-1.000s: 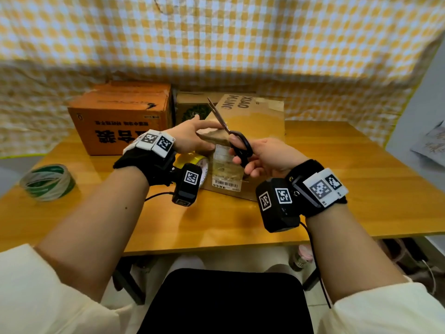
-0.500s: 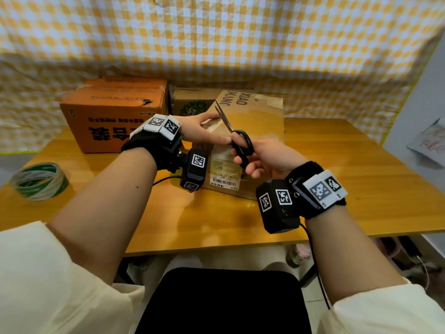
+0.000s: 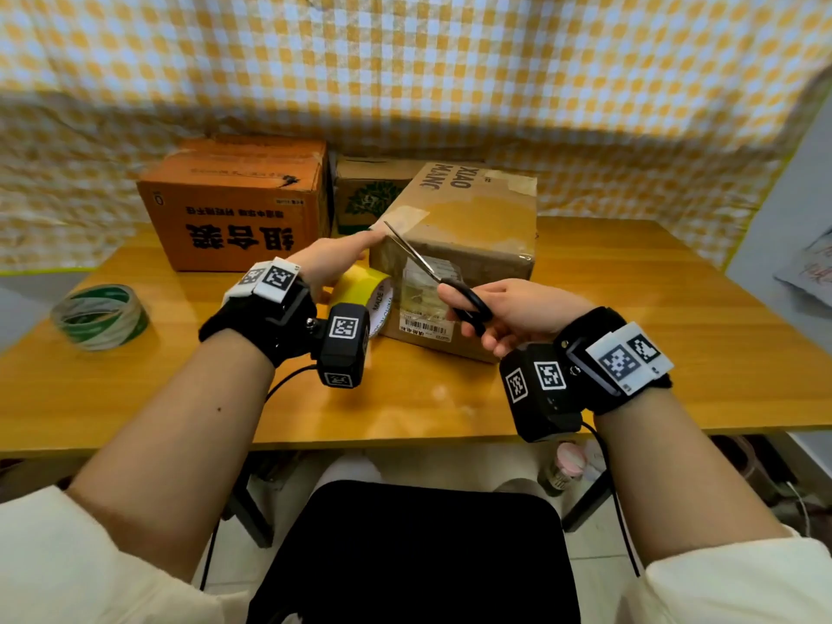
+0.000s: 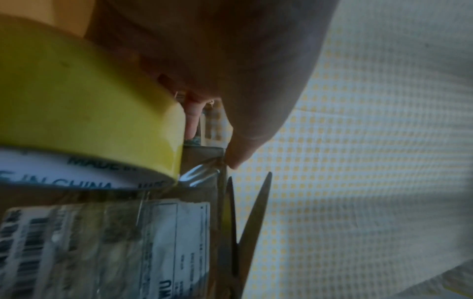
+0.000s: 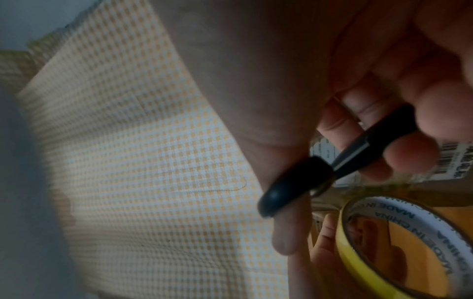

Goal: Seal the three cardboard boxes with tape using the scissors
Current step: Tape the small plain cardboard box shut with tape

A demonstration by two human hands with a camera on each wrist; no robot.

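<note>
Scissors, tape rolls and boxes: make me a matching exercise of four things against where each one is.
Things:
1. scissors
2. yellow tape roll
3. green tape roll
4. orange box

Places:
A. far left of the table, lying alone
B. in the right hand, blades open
C. back left, left of the other boxes
D. in the left hand, against the brown box

Pairs: 1-B, 2-D, 3-A, 4-C

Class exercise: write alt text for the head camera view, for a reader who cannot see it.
A right hand holds black-handled scissors at a brown cardboard box, where a left hand holds a yellow tape roll on a wooden table.
</note>
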